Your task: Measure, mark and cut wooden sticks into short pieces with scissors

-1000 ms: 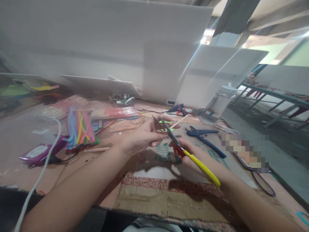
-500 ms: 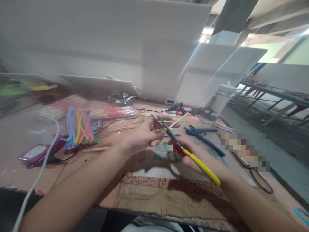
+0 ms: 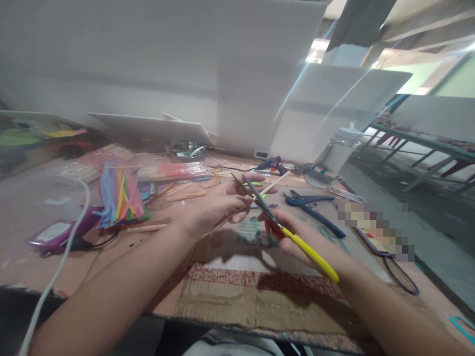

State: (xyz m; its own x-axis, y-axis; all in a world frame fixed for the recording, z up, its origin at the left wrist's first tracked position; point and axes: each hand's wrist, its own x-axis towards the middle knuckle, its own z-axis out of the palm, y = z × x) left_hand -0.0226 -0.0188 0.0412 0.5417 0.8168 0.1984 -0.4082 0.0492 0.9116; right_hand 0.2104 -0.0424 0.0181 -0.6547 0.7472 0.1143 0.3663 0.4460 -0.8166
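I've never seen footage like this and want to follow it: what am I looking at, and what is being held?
There is no machine here, just a person's two bare hands. The camera sits on that person's head, looking forward and down, so you share their view. The right hand holds yellow-handled scissors with the blades apart. The left hand holds a thin pale stick near the blades; I can't tell whether they touch. On the table, cardboard lies nearest the person. A blue plier-like tool lies to the right, and a bunch of colorful strips is on the left.
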